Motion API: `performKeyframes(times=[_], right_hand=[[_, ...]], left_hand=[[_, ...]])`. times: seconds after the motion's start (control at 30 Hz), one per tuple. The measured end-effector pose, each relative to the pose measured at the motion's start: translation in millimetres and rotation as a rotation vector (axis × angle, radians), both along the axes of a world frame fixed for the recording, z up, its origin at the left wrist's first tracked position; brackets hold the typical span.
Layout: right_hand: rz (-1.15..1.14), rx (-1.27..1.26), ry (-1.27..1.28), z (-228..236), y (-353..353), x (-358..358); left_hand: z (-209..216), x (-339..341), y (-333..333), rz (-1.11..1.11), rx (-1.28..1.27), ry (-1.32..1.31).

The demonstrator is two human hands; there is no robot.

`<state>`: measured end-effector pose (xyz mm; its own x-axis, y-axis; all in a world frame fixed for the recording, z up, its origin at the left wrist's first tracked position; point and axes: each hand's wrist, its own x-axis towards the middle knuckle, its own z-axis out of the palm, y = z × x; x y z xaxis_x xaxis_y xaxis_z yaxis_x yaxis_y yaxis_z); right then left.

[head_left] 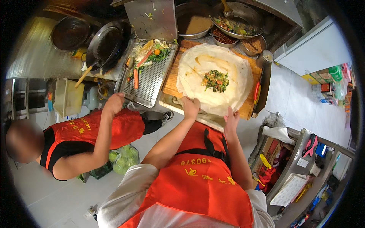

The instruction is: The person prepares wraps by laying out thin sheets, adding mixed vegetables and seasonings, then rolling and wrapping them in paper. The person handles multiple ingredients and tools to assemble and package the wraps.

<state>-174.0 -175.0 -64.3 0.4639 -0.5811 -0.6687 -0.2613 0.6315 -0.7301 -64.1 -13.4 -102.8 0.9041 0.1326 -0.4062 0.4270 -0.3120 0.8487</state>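
A large, thin, pale round flatbread [237, 68] lies on a wooden board [172, 88] in front of me, its near edge at the board's front. Chopped greens with orange bits, a vegetable filling [215, 81], sit in a small heap near its middle. A brown sauce smear [207, 60] curves across its far part. My left hand [191, 106] is closed on the near left edge of the flatbread. At the near right edge, my right hand [231, 118] pinches the rim between thumb and fingers.
A perforated metal tray [150, 85] with vegetables and sausages stands left of the board. Behind are a sauce pot [194, 24], a filling bowl [241, 22] and a chilli bowl [224, 38]. A red-handled knife [257, 91] lies at right. A co-worker [87, 133] reaches toward the tray.
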Motion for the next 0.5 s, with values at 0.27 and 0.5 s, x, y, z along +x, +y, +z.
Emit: performKeyframes(times=[0.27,0.5], right_hand=[[0.017,0.097,-0.081,-22,5,-14],[-0.111,0.236,-0.295,5,-2,-3]], left_hand=[[5,2,42,0.284,-0.493,0.318],[46,18,23,0.428,-0.931,0.377]])
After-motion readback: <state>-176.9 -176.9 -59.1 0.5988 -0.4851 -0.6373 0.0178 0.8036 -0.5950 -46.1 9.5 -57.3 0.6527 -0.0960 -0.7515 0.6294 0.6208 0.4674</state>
